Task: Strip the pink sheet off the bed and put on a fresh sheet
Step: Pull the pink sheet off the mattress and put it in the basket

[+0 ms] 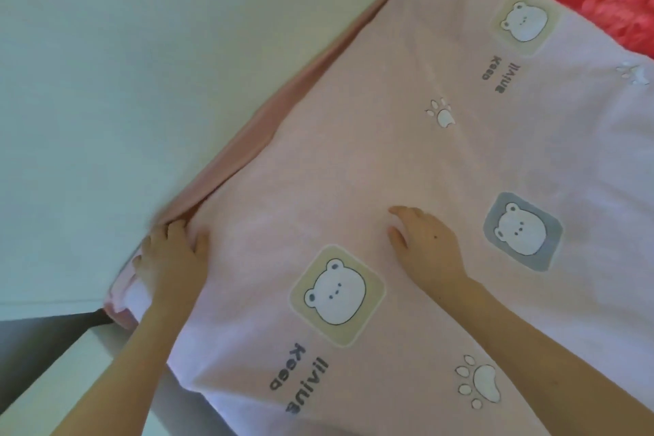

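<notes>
Fingers (pixel 175 230) of the left hand (pixel 173 258) curl over the edge of the pink sheet (pixel 318 170) at the bed (pixel 138 294) corner by the wall (pixel 106 81), gripping the fold. Right hand (pixel 428 244) lies flat mid-sheet, fingers loosely spread, pressing down. Soft, light, floppy cloth by the look, so that corner hem is where to pull from.

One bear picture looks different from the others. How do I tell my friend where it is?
Look at the big pink sheet with bears on it. Find the right hand lying flat on it; the bear picture sits just right of it in the view. Its square is grey-blue, while the other two bear squares are pale yellow.
</notes>
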A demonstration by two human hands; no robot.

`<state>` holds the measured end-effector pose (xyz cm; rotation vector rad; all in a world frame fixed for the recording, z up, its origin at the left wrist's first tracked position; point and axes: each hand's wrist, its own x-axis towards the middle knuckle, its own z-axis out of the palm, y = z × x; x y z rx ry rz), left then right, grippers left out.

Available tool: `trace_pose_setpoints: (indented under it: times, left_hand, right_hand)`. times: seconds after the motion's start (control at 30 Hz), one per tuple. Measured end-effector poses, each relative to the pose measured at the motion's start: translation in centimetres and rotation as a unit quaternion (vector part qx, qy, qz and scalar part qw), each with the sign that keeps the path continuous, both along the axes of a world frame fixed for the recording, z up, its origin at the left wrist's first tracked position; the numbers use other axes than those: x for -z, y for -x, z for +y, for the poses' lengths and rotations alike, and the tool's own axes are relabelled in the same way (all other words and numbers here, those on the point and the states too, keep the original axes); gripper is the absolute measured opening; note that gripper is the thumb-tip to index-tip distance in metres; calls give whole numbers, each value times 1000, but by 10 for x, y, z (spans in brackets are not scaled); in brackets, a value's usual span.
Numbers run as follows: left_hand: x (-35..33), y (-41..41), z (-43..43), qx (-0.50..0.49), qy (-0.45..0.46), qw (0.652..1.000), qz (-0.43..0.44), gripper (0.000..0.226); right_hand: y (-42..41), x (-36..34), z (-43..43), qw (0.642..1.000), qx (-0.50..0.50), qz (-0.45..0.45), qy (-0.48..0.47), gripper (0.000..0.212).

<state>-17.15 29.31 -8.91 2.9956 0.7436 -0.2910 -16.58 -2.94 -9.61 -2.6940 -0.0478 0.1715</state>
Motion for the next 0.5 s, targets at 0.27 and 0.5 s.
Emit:
trace_pose_setpoints:
  times: [0.27,0.5]
  left_hand:
    - [-7,18,42,98,49,993,-48,22]
    - [-3,46,69,104,197,965,-139,25]
  right_hand:
    - [-94,-22,146,972,-198,-21,128,51]
    - [-158,-17,177,904,-276,-40,324,30]
